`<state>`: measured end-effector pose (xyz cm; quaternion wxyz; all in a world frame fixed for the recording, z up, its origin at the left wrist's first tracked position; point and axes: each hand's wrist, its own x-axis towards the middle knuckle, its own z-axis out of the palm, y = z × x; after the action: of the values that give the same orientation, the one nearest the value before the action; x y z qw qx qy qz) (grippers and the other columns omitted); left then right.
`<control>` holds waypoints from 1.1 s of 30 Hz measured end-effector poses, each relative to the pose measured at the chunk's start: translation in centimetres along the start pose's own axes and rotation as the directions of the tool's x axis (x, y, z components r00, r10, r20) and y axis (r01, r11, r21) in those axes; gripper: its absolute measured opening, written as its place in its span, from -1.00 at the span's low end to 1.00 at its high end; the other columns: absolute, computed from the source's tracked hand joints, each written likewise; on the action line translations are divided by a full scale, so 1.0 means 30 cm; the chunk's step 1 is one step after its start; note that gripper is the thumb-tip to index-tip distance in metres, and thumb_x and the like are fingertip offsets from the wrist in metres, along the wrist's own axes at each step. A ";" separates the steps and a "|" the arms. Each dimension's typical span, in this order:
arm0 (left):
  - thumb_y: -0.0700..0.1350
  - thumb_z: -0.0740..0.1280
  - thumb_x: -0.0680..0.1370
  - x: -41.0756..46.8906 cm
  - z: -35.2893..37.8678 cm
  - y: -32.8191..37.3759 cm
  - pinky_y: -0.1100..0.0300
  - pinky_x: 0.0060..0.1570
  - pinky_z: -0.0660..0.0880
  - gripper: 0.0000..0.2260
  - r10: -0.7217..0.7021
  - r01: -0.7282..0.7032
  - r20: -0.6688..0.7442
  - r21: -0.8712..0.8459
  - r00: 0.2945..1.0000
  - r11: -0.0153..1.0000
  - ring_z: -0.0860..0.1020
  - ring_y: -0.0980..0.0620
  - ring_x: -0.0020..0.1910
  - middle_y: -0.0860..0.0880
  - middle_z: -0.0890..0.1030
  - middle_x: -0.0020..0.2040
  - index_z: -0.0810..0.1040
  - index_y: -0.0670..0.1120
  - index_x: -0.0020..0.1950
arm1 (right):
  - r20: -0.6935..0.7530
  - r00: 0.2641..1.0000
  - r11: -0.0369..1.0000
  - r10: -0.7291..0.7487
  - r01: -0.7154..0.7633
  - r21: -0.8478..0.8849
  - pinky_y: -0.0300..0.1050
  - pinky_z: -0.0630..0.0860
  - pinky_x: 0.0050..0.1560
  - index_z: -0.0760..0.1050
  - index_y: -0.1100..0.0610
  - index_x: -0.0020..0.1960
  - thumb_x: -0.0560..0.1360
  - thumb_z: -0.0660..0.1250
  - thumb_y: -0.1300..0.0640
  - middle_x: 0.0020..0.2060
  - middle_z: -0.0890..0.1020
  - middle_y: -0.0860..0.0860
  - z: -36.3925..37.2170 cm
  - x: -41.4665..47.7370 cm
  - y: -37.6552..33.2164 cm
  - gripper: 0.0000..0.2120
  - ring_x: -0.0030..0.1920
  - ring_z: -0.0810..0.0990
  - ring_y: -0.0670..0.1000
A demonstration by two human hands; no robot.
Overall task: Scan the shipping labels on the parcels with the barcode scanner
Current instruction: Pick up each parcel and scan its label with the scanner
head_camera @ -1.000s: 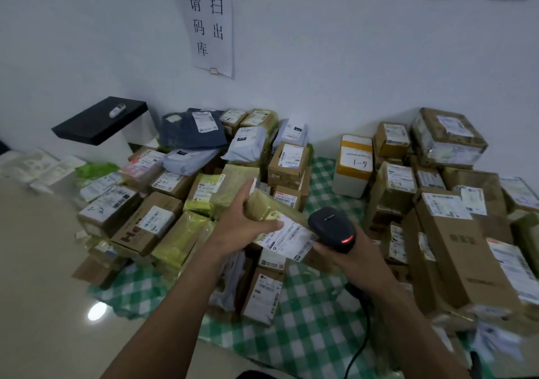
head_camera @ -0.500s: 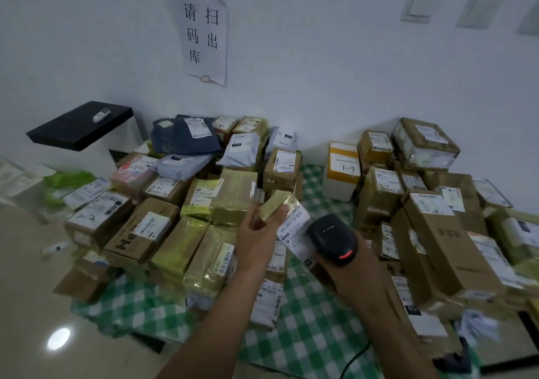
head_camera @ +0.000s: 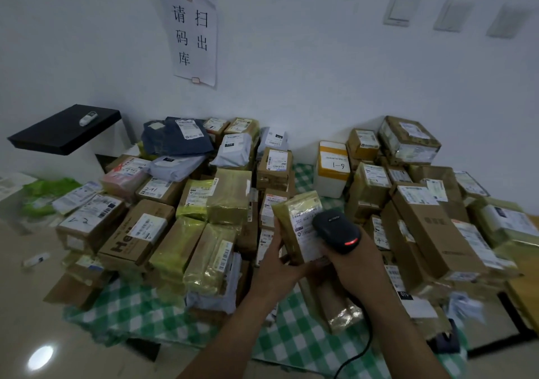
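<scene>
My left hand point(head_camera: 275, 265) grips a small parcel point(head_camera: 297, 221) wrapped in yellowish tape, held upright over the table with its white shipping label point(head_camera: 304, 230) facing me. My right hand point(head_camera: 353, 262) grips a black barcode scanner point(head_camera: 337, 230) with a red light lit on its back. The scanner's head sits right in front of the label and hides part of it. A black cable point(head_camera: 354, 358) hangs from the scanner down past my right forearm.
Several labelled parcels lie piled on the green checked tablecloth point(head_camera: 291, 340): a left pile point(head_camera: 163, 224), a right pile point(head_camera: 431, 218), and a white-and-yellow box point(head_camera: 332, 168) at the back. A black shelf point(head_camera: 65, 129) juts from the wall at left. A paper sign point(head_camera: 191, 37) hangs above.
My left hand has turned the parcel upright and brought it to the right. The scanner has closed in on the label. My view has tilted up a little.
</scene>
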<state>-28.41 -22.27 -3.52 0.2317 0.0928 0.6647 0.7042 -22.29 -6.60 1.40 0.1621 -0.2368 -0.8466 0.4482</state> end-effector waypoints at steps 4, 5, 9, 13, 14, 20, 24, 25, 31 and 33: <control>-0.05 0.65 0.40 0.010 -0.004 -0.006 0.28 0.03 0.61 -0.16 0.035 -0.035 -0.036 -0.001 0.999 0.999 0.61 0.20 0.19 0.19 0.61 0.28 0.25 0.51 0.42 | 0.025 1.000 1.000 0.000 0.000 -0.002 -0.23 0.41 -0.07 0.49 0.01 0.31 0.45 0.59 0.02 0.06 0.59 -0.08 -0.020 0.004 0.004 -0.50 0.01 0.56 -0.06; -0.10 0.63 0.43 0.019 -0.009 -0.002 0.29 0.00 0.61 -0.23 0.037 -0.037 -0.058 0.000 0.998 0.999 0.61 0.22 0.17 0.20 0.62 0.25 0.31 0.50 0.37 | 0.031 1.000 1.000 0.007 -0.007 0.003 -0.22 0.42 -0.06 0.50 0.00 0.32 0.44 0.60 0.01 0.07 0.60 -0.08 -0.024 0.006 0.004 -0.49 0.03 0.57 -0.06; -0.11 0.63 0.42 0.068 -0.045 0.004 0.12 0.16 0.62 -0.22 0.044 -0.040 -0.106 0.035 0.993 0.999 0.61 0.11 0.24 0.13 0.64 0.27 0.32 0.50 0.38 | 0.065 0.997 0.998 0.037 -0.040 0.047 -0.26 0.46 -0.15 0.54 -0.03 0.27 0.44 0.60 -0.03 0.04 0.68 -0.10 -0.038 0.014 -0.007 -0.54 -0.03 0.63 -0.08; -0.12 0.62 0.43 0.130 -0.068 0.012 0.22 0.11 0.59 -0.14 0.065 -0.055 -0.124 0.088 0.990 0.995 0.57 0.10 0.27 0.12 0.60 0.31 0.25 0.31 0.58 | 0.140 0.989 0.997 0.055 -0.062 0.045 -0.04 0.59 -0.18 0.56 -0.14 0.11 0.47 0.56 -0.06 -0.19 0.74 -0.09 -0.077 0.019 -0.039 -0.73 -0.23 0.71 -0.07; -0.11 0.62 0.44 0.146 -0.068 0.016 0.24 0.09 0.57 -0.12 0.065 -0.052 -0.133 0.096 0.989 0.994 0.56 0.10 0.27 0.13 0.59 0.31 0.22 0.27 0.61 | 0.176 0.983 0.996 0.054 -0.064 0.055 -0.02 0.62 -0.17 0.55 -0.16 0.08 0.48 0.55 -0.04 -0.20 0.74 -0.11 -0.091 0.017 -0.049 -0.76 -0.25 0.73 -0.09; -0.17 0.61 0.45 0.237 -0.035 0.019 0.17 0.18 0.58 -0.17 0.113 -0.101 -0.163 0.082 0.980 0.991 0.52 0.12 0.28 0.21 0.53 0.26 0.22 0.37 0.48 | 0.328 0.939 0.990 0.100 -0.126 0.059 -0.22 0.52 -0.36 0.57 -0.06 0.13 0.54 0.50 0.05 -0.17 0.75 -0.01 -0.149 0.032 -0.072 -0.80 -0.25 0.76 0.03; -0.19 0.62 0.43 0.272 -0.004 0.013 0.03 0.24 0.59 -0.15 0.123 -0.110 -0.193 0.074 0.974 0.991 0.53 0.10 0.29 0.15 0.54 0.31 0.24 0.36 0.50 | 0.360 0.925 0.990 0.122 -0.138 0.018 -0.17 0.59 -0.28 0.58 -0.05 0.14 0.55 0.50 0.01 -0.21 0.75 -0.01 -0.163 0.066 -0.063 -0.80 -0.25 0.75 0.05; -0.19 0.62 0.43 0.279 -0.002 0.010 0.00 0.26 0.59 -0.12 0.117 -0.106 -0.198 0.068 0.973 0.992 0.52 0.08 0.30 0.12 0.53 0.35 0.23 0.29 0.56 | 0.359 0.925 0.990 0.124 -0.141 0.022 -0.15 0.61 -0.26 0.58 -0.05 0.14 0.54 0.50 0.00 -0.21 0.75 0.00 -0.165 0.074 -0.063 -0.80 -0.25 0.75 0.04; -0.23 0.60 0.44 0.302 0.002 -0.017 0.02 0.25 0.59 -0.15 0.092 -0.084 -0.202 0.048 0.975 0.995 0.51 0.10 0.29 0.23 0.52 0.24 0.23 0.30 0.53 | 0.354 0.927 0.989 0.122 -0.145 0.040 -0.33 0.51 -0.38 0.55 -0.08 0.15 0.55 0.50 0.02 -0.23 0.72 0.04 -0.179 0.102 -0.072 -0.78 -0.34 0.71 -0.05; -0.23 0.59 0.45 0.303 -0.003 -0.022 0.02 0.25 0.59 -0.11 0.075 -0.068 -0.210 0.038 0.975 0.997 0.51 0.11 0.29 0.20 0.53 0.27 0.20 0.24 0.60 | 0.356 0.926 0.988 0.129 -0.150 0.032 -0.29 0.54 -0.36 0.55 -0.07 0.16 0.54 0.51 0.00 -0.25 0.72 0.03 -0.175 0.105 -0.068 -0.77 -0.33 0.71 -0.03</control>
<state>-36.28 -18.26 -5.79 0.1329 0.0449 0.6925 0.7077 -22.89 -2.29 6.17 -0.0176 -0.2074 -0.8294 0.5185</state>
